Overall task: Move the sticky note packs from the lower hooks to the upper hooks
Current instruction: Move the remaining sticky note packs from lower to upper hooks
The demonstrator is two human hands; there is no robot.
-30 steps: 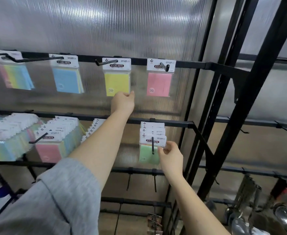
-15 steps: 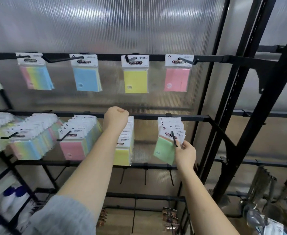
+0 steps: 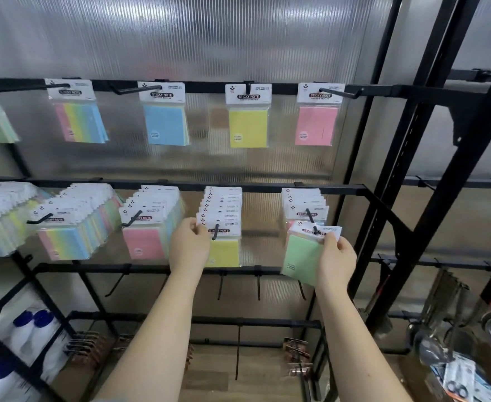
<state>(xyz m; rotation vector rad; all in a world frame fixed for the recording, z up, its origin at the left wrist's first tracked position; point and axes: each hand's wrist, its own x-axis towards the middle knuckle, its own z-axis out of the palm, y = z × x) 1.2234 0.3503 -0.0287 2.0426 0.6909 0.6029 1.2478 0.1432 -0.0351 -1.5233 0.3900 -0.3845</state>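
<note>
The reference landmark is the lower rail (image 3: 267, 187), the black bar from which the full hooks project toward the camera.

Above the rail, along the upper hooks, single packs hang flat against the ribbed panel: a rainbow pack (image 3: 79, 117), a blue pack (image 3: 164, 120), a yellow pack (image 3: 247, 123) and a pink pack (image 3: 317, 120). A green pack is cut off at the left edge. Each hangs by its header-card hole, so it faces outward and reads clearly.

Below the rail at far left, dense stacks of packs fill the hooks, including a rainbow stack (image 3: 70, 224) and a pink-fronted stack (image 3: 148, 227). These remain to be transferred.

Below the rail at centre, the left hand (image 3: 189, 245) pinches the header card of the front yellow pack (image 3: 224, 242) with thumb and fingers closed on the card's left edge. The pack is on its hook (image 3: 216, 232) (the upturned tip retains the card, so it must be lifted over the tip).

Below the rail at right, the right hand (image 3: 335, 256) grips a green pack (image 3: 301, 253) along its right edge, fingers curled around it. The pack is tilted and sits at the tip of its hook (image 3: 314, 224); whether the hole has cleared the tip cannot be determined. Judged step: both front packs are being drawn off for hanging above the rail.
</note>
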